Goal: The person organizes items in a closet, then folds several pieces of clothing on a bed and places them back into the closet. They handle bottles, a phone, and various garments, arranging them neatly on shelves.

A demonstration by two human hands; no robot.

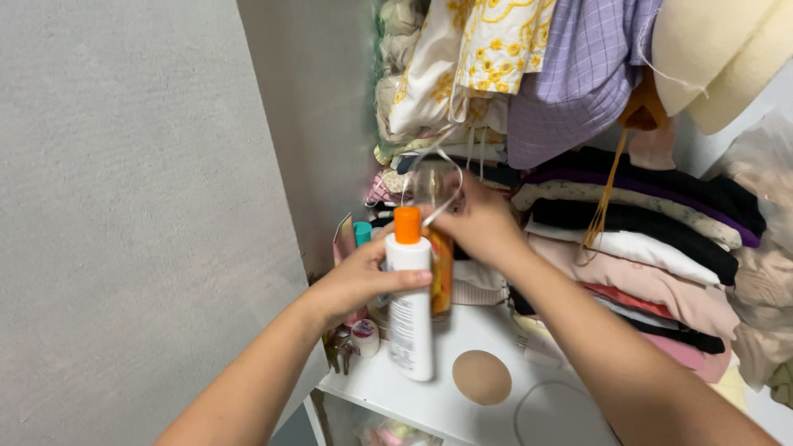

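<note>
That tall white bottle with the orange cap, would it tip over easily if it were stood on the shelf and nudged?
Probably yes. The white bottle is tall and narrow with a small base, so a sideways nudge could topple it. Its smooth plastic side may be a bit slippery, though the left hand wraps it without trouble. It looks rigid rather than floppy. Once on its side on the white shelf, it might roll.

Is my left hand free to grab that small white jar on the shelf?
Probably not yet: the left hand is wrapped around the white bottle, though the jar sits just below it with nothing between.
</note>
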